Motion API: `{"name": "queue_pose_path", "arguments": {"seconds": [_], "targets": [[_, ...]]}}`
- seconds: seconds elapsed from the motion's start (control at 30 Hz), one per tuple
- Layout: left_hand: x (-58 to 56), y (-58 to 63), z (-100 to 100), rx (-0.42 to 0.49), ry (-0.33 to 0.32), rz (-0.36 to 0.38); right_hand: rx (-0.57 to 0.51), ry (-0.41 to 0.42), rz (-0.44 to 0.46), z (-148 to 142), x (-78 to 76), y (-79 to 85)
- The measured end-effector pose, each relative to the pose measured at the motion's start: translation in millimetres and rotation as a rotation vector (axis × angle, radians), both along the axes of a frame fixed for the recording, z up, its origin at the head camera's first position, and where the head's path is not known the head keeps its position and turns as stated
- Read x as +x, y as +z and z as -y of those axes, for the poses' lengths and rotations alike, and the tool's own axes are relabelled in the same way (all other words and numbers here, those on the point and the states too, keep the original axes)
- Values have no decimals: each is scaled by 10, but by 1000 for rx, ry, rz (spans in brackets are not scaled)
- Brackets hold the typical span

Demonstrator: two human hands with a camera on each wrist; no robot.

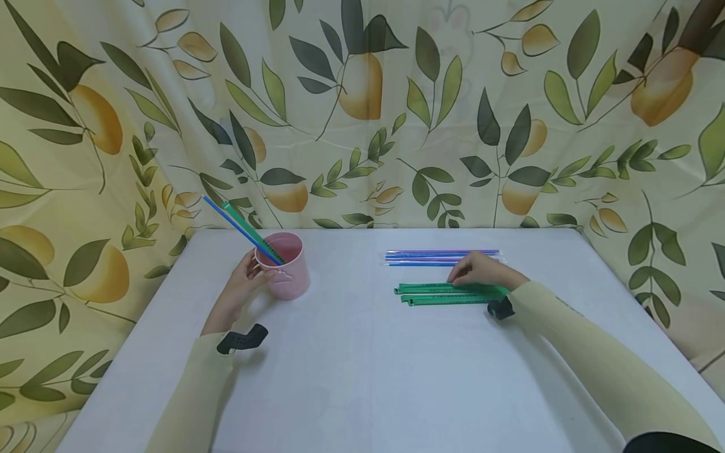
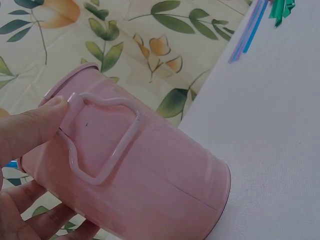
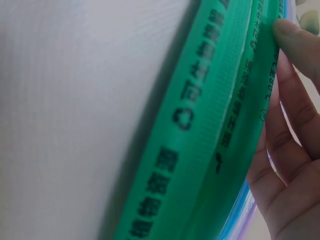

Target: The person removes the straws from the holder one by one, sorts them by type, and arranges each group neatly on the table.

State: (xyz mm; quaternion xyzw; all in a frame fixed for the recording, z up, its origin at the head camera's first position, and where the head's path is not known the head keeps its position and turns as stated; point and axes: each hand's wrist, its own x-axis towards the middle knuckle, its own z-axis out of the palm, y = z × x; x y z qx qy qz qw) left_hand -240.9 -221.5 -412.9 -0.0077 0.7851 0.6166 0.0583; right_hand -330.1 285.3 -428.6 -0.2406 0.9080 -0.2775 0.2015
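Note:
A pink metal cup (image 1: pixel 291 277) stands at the left of the table, slightly tilted, with a wire handle (image 2: pixel 112 170) on its side. My left hand (image 1: pixel 245 283) holds it near the rim, thumb on the handle's mount and fingers beneath the wall. Leaning out of the cup are a blue straw (image 1: pixel 226 218) and a green straw (image 1: pixel 240 217). On the right, my right hand (image 1: pixel 481 270) pinches a green straw (image 3: pixel 255 135) at the back of a row of printed green straws (image 1: pixel 447 301). Part of the row is hidden under the hand and wrist.
Behind the green row lie several blue and purple straws (image 1: pixel 421 257), partly covered by my right hand. The white table (image 1: pixel 351 365) ends at a back edge against a leaf-and-fruit patterned curtain (image 1: pixel 351 157). A black wrist strap (image 1: pixel 242 340) sits on the left sleeve.

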Motion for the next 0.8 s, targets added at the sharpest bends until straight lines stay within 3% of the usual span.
{"name": "queue_pose_path", "arguments": {"seconds": [0.23,0.8], "targets": [[1,-6,-8,-22,7,10,-27,-25,-4,-56,-14,-17],[-2,13,-13,-26,13,20,-189,-130,88,-162,10,-8]]}}
